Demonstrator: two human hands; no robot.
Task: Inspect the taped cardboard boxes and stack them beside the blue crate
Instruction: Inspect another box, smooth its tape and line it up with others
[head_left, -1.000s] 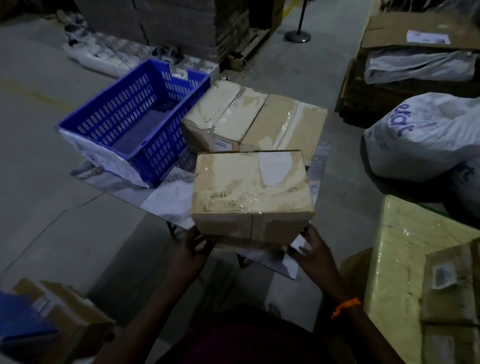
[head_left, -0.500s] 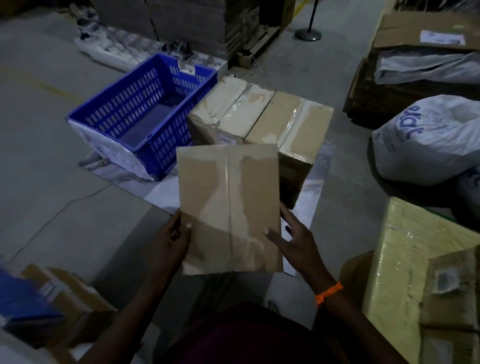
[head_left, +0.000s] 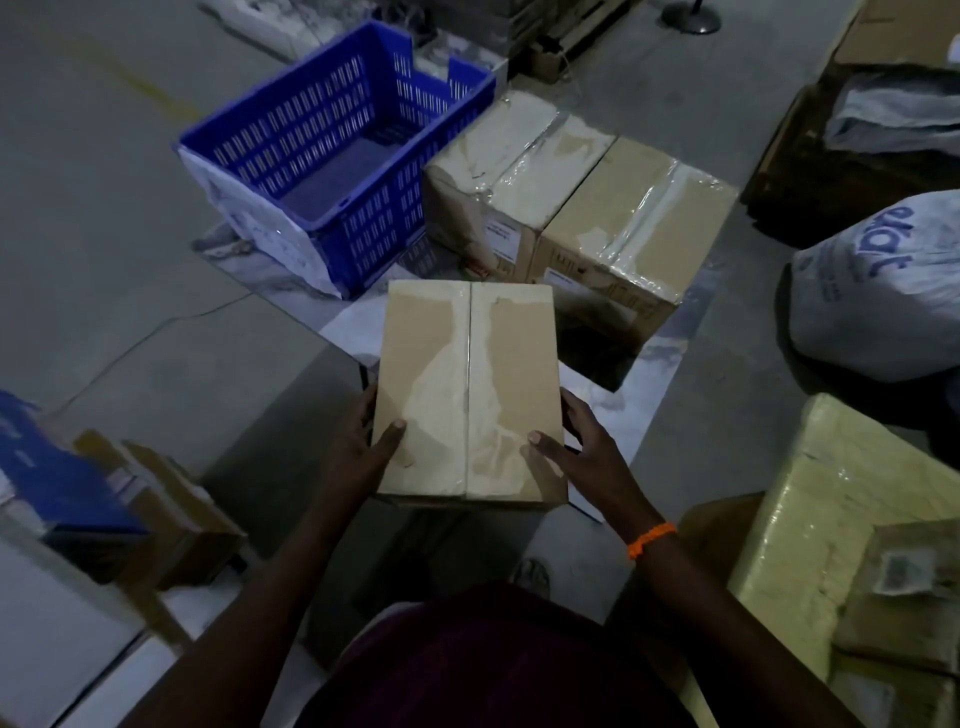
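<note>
I hold a taped cardboard box (head_left: 467, 384) in front of me, its long taped seam facing up. My left hand (head_left: 361, 452) grips its left side, thumb on the top face. My right hand (head_left: 576, 457) grips the right side, thumb also on top. Beyond it, two larger taped boxes stand side by side on a pale sheet: the left one (head_left: 514, 171) touches the blue crate (head_left: 332, 150), the right one (head_left: 634, 228) sits beside it. The crate looks empty inside.
A white sack with blue lettering (head_left: 878, 291) lies at right. A yellow wrapped parcel (head_left: 810, 525) with small boxes on it is at lower right. More boxes (head_left: 156, 504) and a blue item sit at lower left. Pallets stand at the back.
The box was turned in my hands from a side face to its long taped face, then lowered towards me. My thumbs moved onto its top face.
</note>
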